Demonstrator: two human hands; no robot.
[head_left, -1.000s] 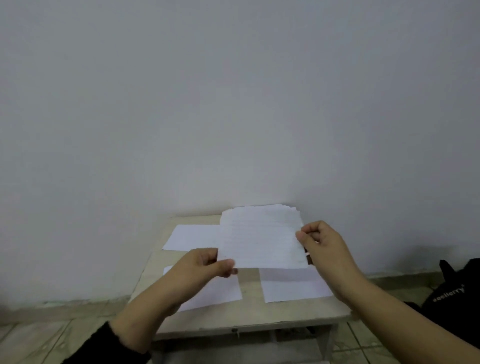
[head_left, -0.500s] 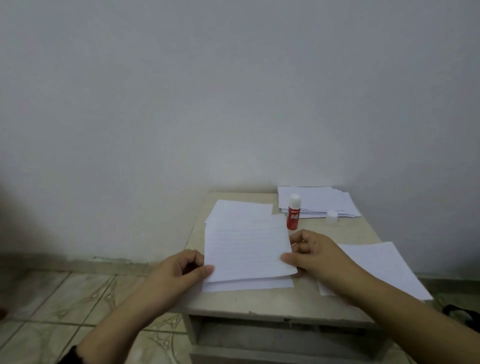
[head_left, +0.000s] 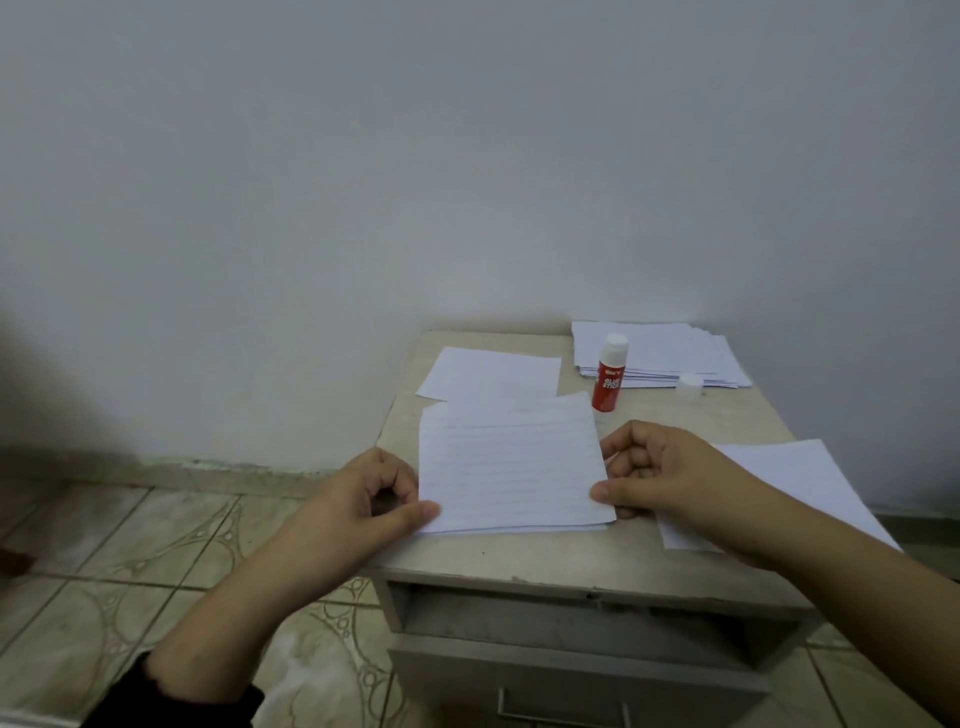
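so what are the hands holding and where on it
The lined sheet of paper: the left hand pinches its left edge, the right hand its right edge.

The lined sheet of paper (head_left: 511, 467) you hold is white, faintly ruled with horizontal lines, and roughly rectangular with an uneven far edge. It lies almost flat, low over the near left part of the table (head_left: 519, 558), turned slightly so its far right corner sits highest in your view. Your left hand (head_left: 363, 499) pinches its near left corner, thumb on top. Your right hand (head_left: 660, 473) pinches its right edge near the near corner.
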